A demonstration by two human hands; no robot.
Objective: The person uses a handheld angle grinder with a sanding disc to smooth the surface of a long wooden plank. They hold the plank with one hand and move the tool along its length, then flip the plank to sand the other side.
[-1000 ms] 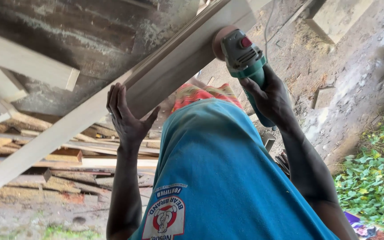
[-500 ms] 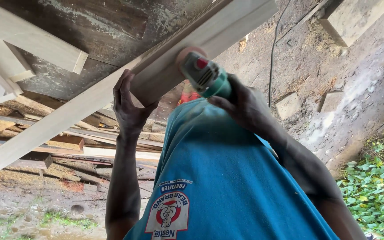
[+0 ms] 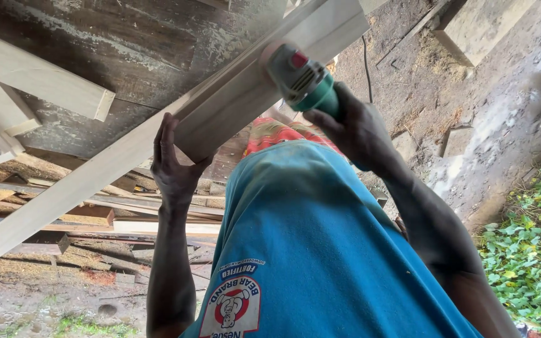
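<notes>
While gripped, sander above right hand

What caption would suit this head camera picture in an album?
Left hand steadies a pale wooden plank while the right hand presses a green power sander against it.

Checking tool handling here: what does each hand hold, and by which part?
The right hand grips the green power sander by its rear body. The left hand steadies the pale wooden plank, its grip at the plank's near end.

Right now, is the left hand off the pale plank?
No, the left hand grips the end of the pale plank while the right hand holds the green grinder.
</notes>
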